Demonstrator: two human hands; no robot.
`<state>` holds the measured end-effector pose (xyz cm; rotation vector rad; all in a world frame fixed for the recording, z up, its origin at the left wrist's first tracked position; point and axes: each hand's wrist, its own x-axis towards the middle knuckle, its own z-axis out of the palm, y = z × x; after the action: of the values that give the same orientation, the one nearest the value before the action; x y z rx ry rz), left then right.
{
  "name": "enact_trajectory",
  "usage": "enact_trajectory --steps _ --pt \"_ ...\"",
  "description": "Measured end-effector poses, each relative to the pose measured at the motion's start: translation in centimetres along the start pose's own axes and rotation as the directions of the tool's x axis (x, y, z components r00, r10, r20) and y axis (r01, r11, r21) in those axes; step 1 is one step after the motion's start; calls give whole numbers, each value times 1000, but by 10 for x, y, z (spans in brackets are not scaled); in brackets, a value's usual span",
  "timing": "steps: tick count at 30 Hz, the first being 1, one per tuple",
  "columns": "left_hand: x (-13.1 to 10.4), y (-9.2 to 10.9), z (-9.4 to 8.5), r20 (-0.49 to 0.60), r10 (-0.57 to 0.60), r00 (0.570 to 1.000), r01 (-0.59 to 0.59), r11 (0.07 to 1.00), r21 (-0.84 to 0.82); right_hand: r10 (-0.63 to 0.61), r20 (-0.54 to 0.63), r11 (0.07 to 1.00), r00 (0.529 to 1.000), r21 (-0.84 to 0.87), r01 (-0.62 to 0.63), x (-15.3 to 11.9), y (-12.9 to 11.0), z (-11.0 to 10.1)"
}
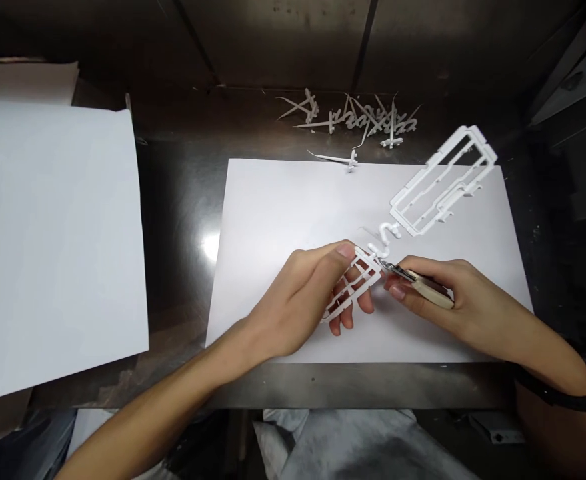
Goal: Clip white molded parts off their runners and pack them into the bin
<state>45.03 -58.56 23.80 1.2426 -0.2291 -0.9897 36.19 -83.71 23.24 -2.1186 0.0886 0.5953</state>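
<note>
My left hand point(317, 293) is closed on a white plastic frame point(367, 285), thumb on its upper edge and fingers beneath it. A curved white runner point(383, 240) joins it to a second white frame point(465, 160), which sticks out toward the upper right. In my right hand point(437, 293) is a pair of nippers point(430, 288) with cream handles. Their jaw tips touch or nearly touch the place where the runner meets the held frame; whether they are closed on it I cannot tell. Both hands are above a large white sheet point(273, 207).
Several white plastic runner scraps point(363, 120) lie in a pile behind the sheet, with one scrap point(337, 159) at its back edge. A stack of white sheets point(57, 247) stands at the left. The metal worktop point(183, 200) ends at its front edge near my body.
</note>
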Motion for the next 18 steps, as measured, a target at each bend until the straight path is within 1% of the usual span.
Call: enact_trajectory --steps 3,8,12,15,18 --pt "-1 0 -2 23 2 1000 -3 999 33 18 28 1000 999 3 -18 -1 -5 -1" --pt "-3 1 -3 9 -4 1000 3 996 89 27 59 998 998 48 -30 -3 -12 -5" --pt "0 1 -2 28 -3 1000 2 1000 29 24 61 999 998 28 -26 -3 -6 -8" --pt "3 1 -3 62 -14 998 15 1000 -20 29 100 999 995 13 -30 -4 -4 -10" --pt "4 1 -6 111 -32 993 33 999 -14 34 139 999 990 26 -38 -5 -8 -12"
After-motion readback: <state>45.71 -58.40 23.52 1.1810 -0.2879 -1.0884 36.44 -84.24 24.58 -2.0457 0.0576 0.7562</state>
